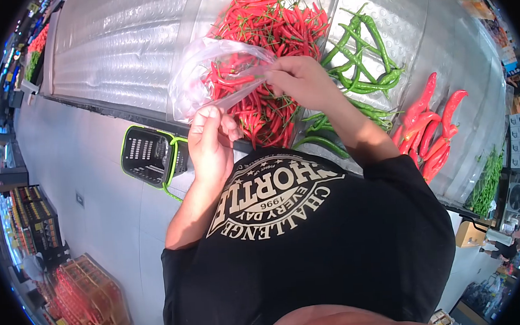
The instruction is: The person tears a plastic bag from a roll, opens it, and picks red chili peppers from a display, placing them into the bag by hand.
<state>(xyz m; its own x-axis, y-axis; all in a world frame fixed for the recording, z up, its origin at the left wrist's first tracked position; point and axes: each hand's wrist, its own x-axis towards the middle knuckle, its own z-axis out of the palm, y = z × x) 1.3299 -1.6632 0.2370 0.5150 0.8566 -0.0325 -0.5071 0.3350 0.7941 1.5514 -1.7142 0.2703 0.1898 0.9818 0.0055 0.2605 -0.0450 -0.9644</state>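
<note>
A clear plastic bag (190, 77) is stretched between my two hands above a heap of thin red chili peppers (287, 24). Several red chilies show inside or through the bag. My left hand (207, 142) pinches the bag's near edge between thumb and fingers. On the far right side of the bag's mouth, my right hand (296, 80) is closed on the plastic, with its fingertips partly hidden by the film. Close to my right forearm lie long green peppers (363, 52).
Large red peppers (430, 122) lie right on the silvery display counter (122, 46). A black basket (146, 157) with green trim stands left, beside the counter edge. Leafy greens (488, 178) are at far right. Stacked crates (89, 298) stand on the floor at lower left.
</note>
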